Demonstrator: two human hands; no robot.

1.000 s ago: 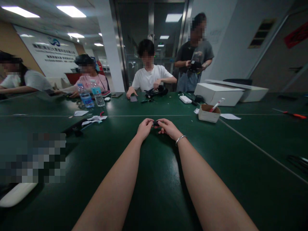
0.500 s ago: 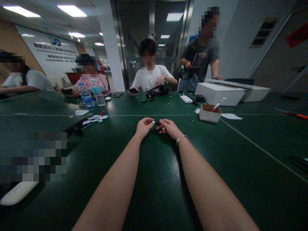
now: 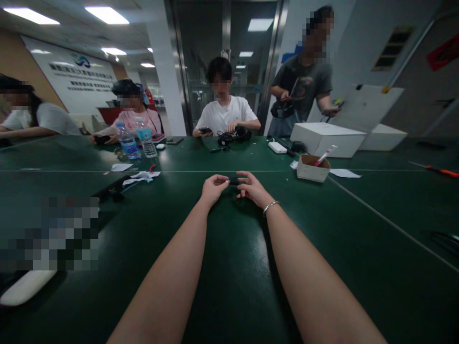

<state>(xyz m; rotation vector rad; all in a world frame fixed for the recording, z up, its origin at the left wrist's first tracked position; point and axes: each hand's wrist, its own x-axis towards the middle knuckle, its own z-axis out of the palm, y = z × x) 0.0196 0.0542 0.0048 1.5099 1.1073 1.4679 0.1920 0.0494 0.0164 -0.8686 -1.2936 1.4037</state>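
Observation:
My left hand (image 3: 213,187) pinches the silver end of a small black object (image 3: 234,181) just above the table. The object is short and dark with a shiny metal tip; it is too small to name surely. My right hand (image 3: 252,188), with a silver bangle at its wrist, is at the dark right end of that object. Its fingers are spread apart around that end. Whether a fingertip still touches the object I cannot tell.
On the green table (image 3: 236,267), a small cardboard box (image 3: 313,171) with a pen stands to the right. Paper scraps (image 3: 141,177) and two water bottles (image 3: 129,143) are on the left. A screwdriver (image 3: 441,171) lies far right. Co-workers sit and stand across the table.
My right hand's fingers have loosened and spread, showing more of the black object. My left hand keeps its pinch, shifted slightly left. The standing person has lifted a white lid on the right.

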